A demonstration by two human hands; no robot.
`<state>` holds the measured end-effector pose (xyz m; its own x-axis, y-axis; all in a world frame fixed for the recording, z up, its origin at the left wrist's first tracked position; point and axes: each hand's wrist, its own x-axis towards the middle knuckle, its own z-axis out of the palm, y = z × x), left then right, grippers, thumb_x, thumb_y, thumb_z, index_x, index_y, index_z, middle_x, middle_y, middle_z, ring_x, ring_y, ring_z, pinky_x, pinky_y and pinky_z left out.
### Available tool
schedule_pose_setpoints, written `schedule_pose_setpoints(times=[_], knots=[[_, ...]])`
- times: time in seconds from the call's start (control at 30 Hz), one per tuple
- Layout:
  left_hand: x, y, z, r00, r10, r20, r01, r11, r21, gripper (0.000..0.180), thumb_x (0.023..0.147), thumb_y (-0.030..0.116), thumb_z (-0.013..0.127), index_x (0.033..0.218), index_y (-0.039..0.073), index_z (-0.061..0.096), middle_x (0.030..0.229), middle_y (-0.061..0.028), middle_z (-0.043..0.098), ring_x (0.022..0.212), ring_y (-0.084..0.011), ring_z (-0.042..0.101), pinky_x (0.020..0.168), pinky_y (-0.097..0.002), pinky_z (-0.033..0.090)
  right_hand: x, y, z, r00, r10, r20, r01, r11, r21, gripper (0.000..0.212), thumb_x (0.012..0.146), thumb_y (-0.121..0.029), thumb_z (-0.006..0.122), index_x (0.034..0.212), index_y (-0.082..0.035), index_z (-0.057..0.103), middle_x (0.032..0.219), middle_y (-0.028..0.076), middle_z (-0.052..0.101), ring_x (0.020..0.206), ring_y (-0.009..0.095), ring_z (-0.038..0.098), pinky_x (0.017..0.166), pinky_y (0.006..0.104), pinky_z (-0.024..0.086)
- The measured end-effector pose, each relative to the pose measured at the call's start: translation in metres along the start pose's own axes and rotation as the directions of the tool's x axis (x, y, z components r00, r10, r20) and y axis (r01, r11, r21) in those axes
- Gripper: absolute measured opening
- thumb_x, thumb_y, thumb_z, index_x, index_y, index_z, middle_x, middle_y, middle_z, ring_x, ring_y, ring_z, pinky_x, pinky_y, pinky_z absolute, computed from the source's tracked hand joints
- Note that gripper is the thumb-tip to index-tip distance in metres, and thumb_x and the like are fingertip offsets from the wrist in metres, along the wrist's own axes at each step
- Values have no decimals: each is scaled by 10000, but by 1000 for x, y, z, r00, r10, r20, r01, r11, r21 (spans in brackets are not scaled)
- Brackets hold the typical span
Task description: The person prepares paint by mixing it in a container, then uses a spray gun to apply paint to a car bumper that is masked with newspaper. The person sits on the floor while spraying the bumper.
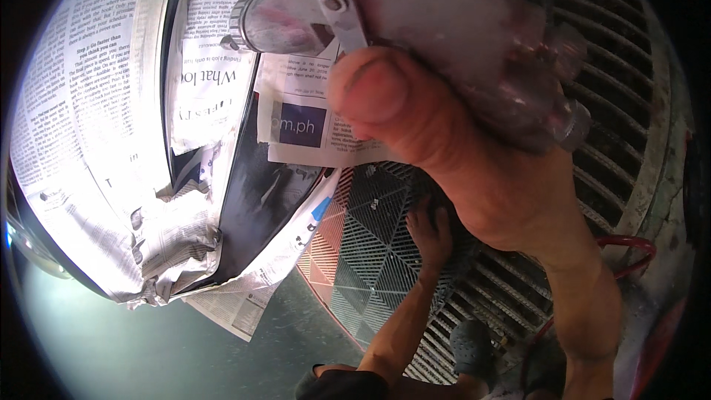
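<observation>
Close to the camera, my right hand is wrapped round a paint-stained spray gun, its thumb side toward me. The gun's silver nozzle points left, beside a panel covered in newspaper. A metal trigger lever runs down from the gun body to my fingers, and most of the grip is hidden by the hand. Between the paper sheets a glossy black strip of the panel shows bare. Lower down and farther off, my left hand hangs over the floor with its fingers apart, holding nothing.
Grey and red patterned floor tiles lie below, bordered by a ribbed metal grating. A red hose curves behind my right forearm. One grey shoe rests near the lower edge. Loose newspaper hangs off the panel's lower end.
</observation>
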<state>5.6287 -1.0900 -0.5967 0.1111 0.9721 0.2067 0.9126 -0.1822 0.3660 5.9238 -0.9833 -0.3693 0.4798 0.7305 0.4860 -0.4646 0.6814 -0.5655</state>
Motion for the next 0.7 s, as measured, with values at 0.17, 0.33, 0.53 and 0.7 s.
schedule_pose_setpoints(times=[0.17, 0.33, 0.53, 0.7], knots=[[0, 4, 1, 1000, -4, 19, 4, 1000, 0, 468, 1110, 280, 611, 1480, -5, 584, 1401, -244, 599, 1294, -438, 543, 1142, -561, 383, 7, 5, -3, 1000, 5, -8, -5, 1000, -17, 394, 1007, -273, 853, 1304, -30, 763, 1102, 61, 792, 934, 125, 714, 826, 289, 569], [-17, -29, 8, 998, -7, 58, 7, 1000, 0, 453, 1119, 249, 595, 1494, -5, 577, 1389, -251, 597, 1284, -445, 544, 1141, -563, 380, 11, 2, -11, 998, 64, -3, -64, 998, -25, 399, 1009, -282, 849, 1306, -30, 761, 1094, 58, 790, 919, 119, 706, 812, 284, 562], [-8, -24, 6, 991, 9, 132, -15, 999, 48, 441, 1123, 201, 579, 1512, -5, 564, 1405, -278, 587, 1299, -463, 539, 1140, -572, 385, 7, -10, -34, 993, 116, -25, -117, 992, -46, 405, 1013, -294, 844, 1308, -30, 760, 1085, 54, 788, 902, 113, 698, 795, 279, 554], [8, 23, -43, 899, 224, 377, -314, 929, 196, 462, 1049, 133, 630, 1475, -34, 565, 1421, -294, 623, 1259, -511, 610, 1113, -569, 493, 6, -25, -56, 985, 153, -76, -156, 987, -41, 410, 1015, -303, 840, 1310, -31, 759, 1078, 50, 786, 888, 108, 690, 781, 275, 547]])
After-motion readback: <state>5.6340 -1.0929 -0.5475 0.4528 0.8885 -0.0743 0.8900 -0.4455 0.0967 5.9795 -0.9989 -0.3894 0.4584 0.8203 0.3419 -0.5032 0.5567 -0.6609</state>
